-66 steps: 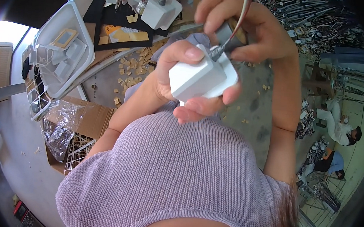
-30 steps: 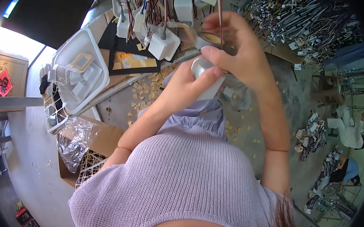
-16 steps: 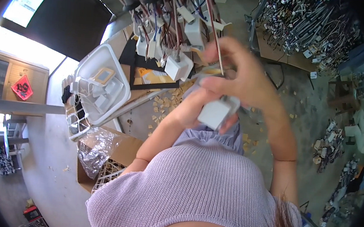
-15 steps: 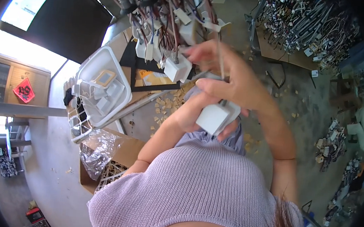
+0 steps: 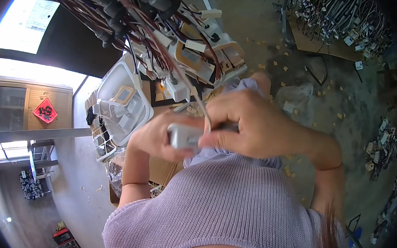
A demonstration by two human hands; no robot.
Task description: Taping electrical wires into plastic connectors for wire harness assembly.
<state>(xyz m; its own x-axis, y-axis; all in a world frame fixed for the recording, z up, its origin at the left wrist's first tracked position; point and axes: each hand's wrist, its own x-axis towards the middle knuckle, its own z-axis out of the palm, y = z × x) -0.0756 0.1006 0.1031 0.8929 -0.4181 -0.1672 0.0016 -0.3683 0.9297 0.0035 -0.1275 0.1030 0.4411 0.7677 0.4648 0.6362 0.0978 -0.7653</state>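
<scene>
My left hand (image 5: pixel 159 137) grips a small white plastic box (image 5: pixel 184 136) held close to my chest, above my lilac knitted top. My right hand (image 5: pixel 250 124) is closed against the box's right side and pinches a thin wire (image 5: pixel 195 95) that runs up to a hanging bundle of red and dark cables (image 5: pixel 124 4) with white connectors. The box's right half is hidden by my right fingers.
A white plastic tray (image 5: pixel 112 81) with small white parts stands on the left, above an open cardboard box (image 5: pixel 159 170) with clear plastic bags. Paper scraps litter the grey floor. More wire harnesses (image 5: pixel 340 16) lie piled at the top right.
My head has tilted, so the cable bundle and tray now fill the upper left. Both hands have stayed on the white box and wire, and the box sits lower, nearer my chest.
</scene>
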